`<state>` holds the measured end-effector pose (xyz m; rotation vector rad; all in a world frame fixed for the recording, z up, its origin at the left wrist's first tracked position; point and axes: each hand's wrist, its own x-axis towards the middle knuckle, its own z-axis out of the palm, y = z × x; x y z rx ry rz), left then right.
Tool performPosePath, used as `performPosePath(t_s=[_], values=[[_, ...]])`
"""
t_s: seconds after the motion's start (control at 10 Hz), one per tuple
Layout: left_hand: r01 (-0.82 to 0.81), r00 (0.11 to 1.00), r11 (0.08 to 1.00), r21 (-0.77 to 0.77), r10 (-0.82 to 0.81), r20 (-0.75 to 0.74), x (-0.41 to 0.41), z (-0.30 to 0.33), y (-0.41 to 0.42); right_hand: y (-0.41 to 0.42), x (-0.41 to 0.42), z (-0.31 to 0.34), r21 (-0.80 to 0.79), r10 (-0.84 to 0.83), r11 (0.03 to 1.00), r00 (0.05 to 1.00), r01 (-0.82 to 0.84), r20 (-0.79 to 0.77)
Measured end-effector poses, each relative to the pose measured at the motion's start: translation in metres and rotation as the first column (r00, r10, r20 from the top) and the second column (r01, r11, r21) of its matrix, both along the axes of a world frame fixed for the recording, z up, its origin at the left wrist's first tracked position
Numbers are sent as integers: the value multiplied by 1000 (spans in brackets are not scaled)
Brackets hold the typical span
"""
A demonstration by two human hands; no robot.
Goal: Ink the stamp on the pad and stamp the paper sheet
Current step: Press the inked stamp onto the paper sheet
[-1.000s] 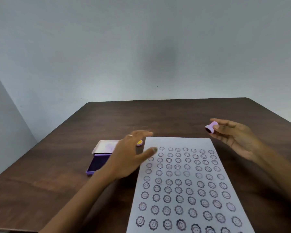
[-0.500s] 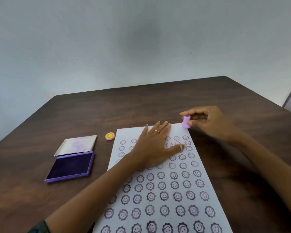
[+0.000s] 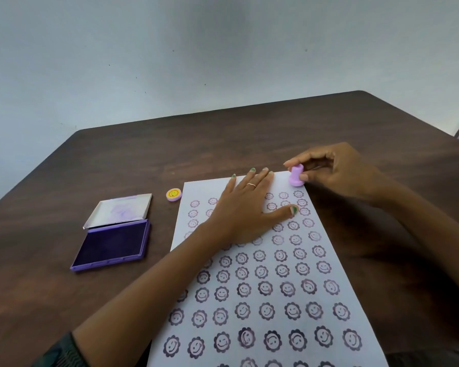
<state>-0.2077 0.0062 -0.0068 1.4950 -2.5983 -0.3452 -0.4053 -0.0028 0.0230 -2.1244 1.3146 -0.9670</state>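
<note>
A white paper sheet (image 3: pixel 273 282) covered with rows of purple smiley-flower prints lies on the dark wooden table (image 3: pixel 143 160). My left hand (image 3: pixel 245 210) rests flat on its upper part, fingers spread. My right hand (image 3: pixel 337 170) pinches a small lilac stamp (image 3: pixel 296 178) and holds it face down on the sheet's far right corner. An open purple ink pad (image 3: pixel 112 245) lies left of the sheet, its lid folded back behind it.
A small round yellow-and-pink smiley cap (image 3: pixel 173 194) sits between the ink pad's lid (image 3: pixel 119 210) and the sheet. The table's far edge meets a plain pale wall. A piece of furniture shows at the far right edge.
The right hand brought the stamp from mid-air down onto the sheet's far right corner. The left hand moved from the sheet's left edge to lie flat on it. The view tilted down.
</note>
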Motion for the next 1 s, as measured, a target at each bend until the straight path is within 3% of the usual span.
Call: performPosePath(t_s=[1.0], values=[[-2,1000,1000,-2,2,-2,2,2,-3,0,6,4,-18,-31,999,993,29,-114]])
